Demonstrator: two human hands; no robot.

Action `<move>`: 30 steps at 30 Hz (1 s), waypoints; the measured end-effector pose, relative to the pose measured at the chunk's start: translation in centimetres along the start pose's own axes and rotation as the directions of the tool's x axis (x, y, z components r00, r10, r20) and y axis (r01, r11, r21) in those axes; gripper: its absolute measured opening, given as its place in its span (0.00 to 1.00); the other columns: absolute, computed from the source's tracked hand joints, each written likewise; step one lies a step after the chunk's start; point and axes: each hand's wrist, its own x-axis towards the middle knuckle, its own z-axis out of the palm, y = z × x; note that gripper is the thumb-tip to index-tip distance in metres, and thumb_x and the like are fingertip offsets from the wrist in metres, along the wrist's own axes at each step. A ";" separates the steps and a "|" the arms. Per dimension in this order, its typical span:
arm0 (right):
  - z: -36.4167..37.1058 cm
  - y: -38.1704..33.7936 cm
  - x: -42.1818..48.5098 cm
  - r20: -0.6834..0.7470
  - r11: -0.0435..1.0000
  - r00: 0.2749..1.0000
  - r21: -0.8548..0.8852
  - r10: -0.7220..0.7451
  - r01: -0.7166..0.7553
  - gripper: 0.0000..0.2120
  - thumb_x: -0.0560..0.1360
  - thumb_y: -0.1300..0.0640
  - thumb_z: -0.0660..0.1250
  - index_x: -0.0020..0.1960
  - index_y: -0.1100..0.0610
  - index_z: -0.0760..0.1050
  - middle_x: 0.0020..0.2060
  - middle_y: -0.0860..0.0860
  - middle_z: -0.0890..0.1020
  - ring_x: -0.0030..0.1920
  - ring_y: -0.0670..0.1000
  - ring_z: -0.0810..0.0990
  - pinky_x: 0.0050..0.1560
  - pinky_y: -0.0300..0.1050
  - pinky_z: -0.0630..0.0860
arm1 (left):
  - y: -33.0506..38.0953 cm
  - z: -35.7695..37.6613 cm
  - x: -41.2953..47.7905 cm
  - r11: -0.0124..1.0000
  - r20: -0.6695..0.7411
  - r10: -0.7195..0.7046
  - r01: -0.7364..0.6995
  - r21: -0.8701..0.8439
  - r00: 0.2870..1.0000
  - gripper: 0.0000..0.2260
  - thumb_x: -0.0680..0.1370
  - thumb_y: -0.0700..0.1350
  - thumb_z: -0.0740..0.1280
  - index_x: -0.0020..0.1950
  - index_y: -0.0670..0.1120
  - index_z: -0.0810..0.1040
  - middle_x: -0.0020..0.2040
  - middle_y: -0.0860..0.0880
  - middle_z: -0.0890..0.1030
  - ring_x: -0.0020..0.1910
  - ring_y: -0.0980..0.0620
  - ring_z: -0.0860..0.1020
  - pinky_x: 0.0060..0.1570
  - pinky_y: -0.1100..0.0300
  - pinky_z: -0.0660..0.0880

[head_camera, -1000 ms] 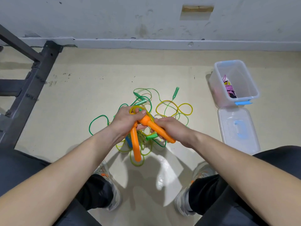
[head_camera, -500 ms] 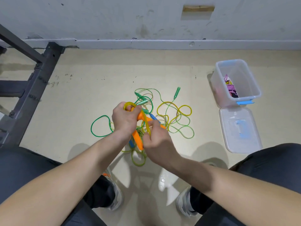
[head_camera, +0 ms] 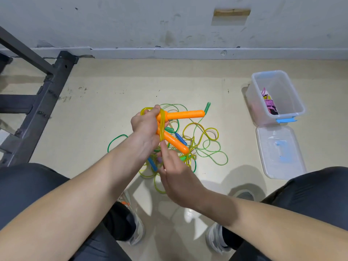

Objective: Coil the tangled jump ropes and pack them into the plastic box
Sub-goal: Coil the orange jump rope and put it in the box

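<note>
Jump ropes: green and yellow tangle on floor, beneath your hands. Your left hand: fingers curled round two orange handles, yellow cord looped over them. Your right hand: fingertips pinching that cord below. Plastic box: open, well right, lid beside it.

Bright even overhead light, glossy floor glare, soft shadows, wide-angle edge bowing.

The rope tangle lies on the floor before you; the box stands right of it, lid just nearer you.
</note>
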 end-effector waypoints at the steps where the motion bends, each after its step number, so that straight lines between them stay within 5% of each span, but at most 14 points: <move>1: 0.0 0.5 0.1 -0.066 1.000 0.998 -0.013 -0.010 0.010 0.26 0.82 0.55 0.53 0.79 0.59 0.56 0.59 0.57 0.76 0.53 0.58 0.79 0.50 0.52 0.78 | 0.3 0.0 -0.1 0.999 0.017 -0.032 0.032 -0.024 0.999 0.07 0.77 0.39 0.73 0.45 0.41 0.75 0.38 0.42 0.78 0.30 0.47 0.80 0.36 0.50 0.84; 4: -0.8 1.5 0.9 -0.223 0.994 0.969 0.008 0.106 -0.107 0.09 0.80 0.51 0.56 0.60 0.46 0.64 0.42 0.55 0.82 0.40 0.61 0.79 0.41 0.56 0.76 | 0.8 -0.2 0.1 0.987 0.088 -0.128 0.135 -0.082 0.988 0.08 0.78 0.39 0.72 0.54 0.38 0.77 0.40 0.42 0.80 0.32 0.48 0.82 0.34 0.51 0.83; 7: -1.9 1.5 1.0 -0.100 0.975 0.978 0.150 0.182 -0.166 0.02 0.80 0.49 0.56 0.51 0.44 0.63 0.34 0.52 0.78 0.34 0.58 0.74 0.38 0.57 0.73 | 1.5 -0.5 0.3 0.978 0.197 -0.177 0.195 -0.078 0.964 0.06 0.79 0.40 0.71 0.51 0.38 0.78 0.42 0.43 0.81 0.36 0.47 0.83 0.34 0.52 0.83; 10: -1.9 1.9 0.7 -0.151 1.000 0.988 -0.019 0.015 -0.018 0.03 0.79 0.51 0.59 0.53 0.46 0.66 0.36 0.51 0.81 0.35 0.56 0.76 0.38 0.53 0.73 | 1.7 -0.9 0.1 0.972 0.228 -0.206 0.226 -0.063 0.952 0.04 0.79 0.40 0.70 0.49 0.39 0.78 0.41 0.44 0.81 0.36 0.48 0.83 0.37 0.51 0.84; 14: -1.8 3.8 0.1 -0.033 0.956 0.982 -0.238 -0.185 0.172 0.14 0.77 0.60 0.58 0.60 0.50 0.70 0.54 0.51 0.84 0.46 0.53 0.78 0.46 0.46 0.71 | 2.5 -1.2 0.1 0.965 0.233 -0.211 0.240 -0.106 0.949 0.03 0.80 0.40 0.69 0.48 0.41 0.77 0.40 0.45 0.81 0.37 0.49 0.83 0.39 0.51 0.84; 17: -2.5 3.4 0.2 -0.032 0.998 0.999 -0.057 -0.039 0.037 0.04 0.80 0.59 0.58 0.53 0.50 0.68 0.37 0.47 0.79 0.37 0.56 0.75 0.37 0.50 0.74 | 2.6 -1.3 -0.7 0.950 0.315 -0.252 0.296 -0.100 0.915 0.05 0.81 0.40 0.67 0.46 0.41 0.77 0.39 0.46 0.81 0.38 0.49 0.83 0.45 0.50 0.84; 21: -4.7 4.5 2.1 0.163 0.934 0.961 0.246 0.224 -0.260 0.04 0.78 0.54 0.67 0.49 0.47 0.72 0.32 0.41 0.80 0.36 0.46 0.80 0.39 0.45 0.73 | 3.1 -1.4 -2.4 0.942 0.461 -0.294 0.334 -0.006 0.837 0.07 0.81 0.42 0.66 0.45 0.40 0.78 0.39 0.46 0.82 0.39 0.49 0.84 0.44 0.51 0.84; 23: -6.9 6.1 3.8 0.225 0.956 0.949 0.141 0.223 -0.258 0.10 0.76 0.44 0.68 0.39 0.48 0.75 0.29 0.45 0.78 0.32 0.44 0.76 0.37 0.44 0.70 | 3.4 -1.7 -2.9 0.961 0.543 -0.276 0.244 0.131 0.793 0.08 0.81 0.39 0.66 0.42 0.41 0.78 0.42 0.45 0.82 0.42 0.46 0.85 0.38 0.53 0.84; 25: -9.3 7.0 5.3 0.199 0.957 0.940 0.032 0.277 -0.289 0.17 0.73 0.39 0.71 0.32 0.48 0.76 0.26 0.46 0.75 0.29 0.45 0.72 0.35 0.45 0.67 | 3.0 -2.1 -3.3 0.947 0.605 -0.183 -0.025 0.319 0.775 0.12 0.79 0.36 0.68 0.36 0.44 0.75 0.42 0.40 0.80 0.43 0.39 0.84 0.36 0.54 0.82; 28: -11.5 6.6 6.1 0.239 0.881 0.903 0.237 0.357 -0.410 0.15 0.76 0.49 0.73 0.35 0.56 0.79 0.21 0.42 0.71 0.24 0.42 0.67 0.29 0.36 0.63 | 1.5 -2.5 -2.9 0.667 0.622 0.055 -0.493 0.560 0.781 0.17 0.74 0.40 0.74 0.36 0.48 0.66 0.38 0.40 0.76 0.37 0.45 0.84 0.38 0.53 0.81; 30: -11.6 5.1 6.2 0.276 0.849 0.885 0.282 0.375 -0.448 0.12 0.79 0.55 0.69 0.40 0.59 0.81 0.22 0.43 0.72 0.23 0.42 0.68 0.27 0.33 0.62 | 0.6 -2.5 -2.4 0.457 0.609 0.222 -0.633 0.624 0.761 0.16 0.72 0.49 0.73 0.37 0.47 0.66 0.37 0.40 0.79 0.36 0.43 0.81 0.40 0.47 0.80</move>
